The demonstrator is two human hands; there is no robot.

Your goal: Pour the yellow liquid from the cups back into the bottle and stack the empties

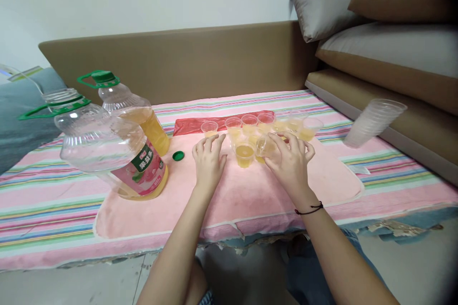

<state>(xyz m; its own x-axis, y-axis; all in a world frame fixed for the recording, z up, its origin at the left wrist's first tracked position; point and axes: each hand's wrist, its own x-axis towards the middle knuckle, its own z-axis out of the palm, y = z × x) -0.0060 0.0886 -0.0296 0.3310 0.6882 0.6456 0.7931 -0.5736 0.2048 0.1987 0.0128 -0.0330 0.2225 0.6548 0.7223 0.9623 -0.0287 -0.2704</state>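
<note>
My right hand (290,159), with a dark cord on its wrist, closes around a clear plastic cup (264,145) that looks tilted; its fingers partly hide the cup. Left of it a cup of yellow juice (245,155) stands upright on the pink mat (243,200). Behind these, several more juice cups (249,123) stand close together, some hidden by my right hand. My left hand (208,159) hovers with its fingers curved and apart, holding nothing I can see. Just beyond its fingertips stands a single cup (209,128) with some juice.
At the left stand an uncapped big juice bottle (139,167) and a capped one (157,128) behind it. A green cap (178,156) lies on the mat. A leaning stack of cups (374,123) is at the right, beside piled cushions (390,47). A red plastic sheet (193,126) lies behind.
</note>
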